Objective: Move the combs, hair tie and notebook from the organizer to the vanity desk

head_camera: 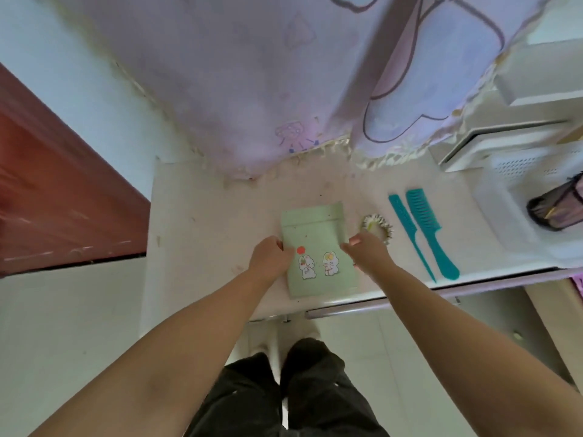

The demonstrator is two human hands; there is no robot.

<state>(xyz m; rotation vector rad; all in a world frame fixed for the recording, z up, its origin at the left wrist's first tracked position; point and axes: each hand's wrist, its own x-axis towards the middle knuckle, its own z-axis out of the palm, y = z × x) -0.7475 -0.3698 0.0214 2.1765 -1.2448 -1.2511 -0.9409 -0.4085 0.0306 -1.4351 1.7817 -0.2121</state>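
Note:
A pale green notebook (317, 238) with two bunny stickers lies flat on the white vanity desk (205, 222). My left hand (271, 257) grips its left edge and my right hand (367, 252) grips its right edge. Just right of my right hand sits a frilly white-and-yellow hair tie (380, 227). Further right, two teal combs lie side by side on the desk: a thin tail comb (410, 234) and a wide-tooth comb (430, 234). The white plastic organizer (517, 197) stands at the desk's right end.
A dark pouch (555, 209) rests in the organizer. A lilac curtain (252, 89) hangs down onto the back of the desk. A red-brown panel (56, 197) stands to the left. A white shelf unit (504, 134) sits behind the organizer.

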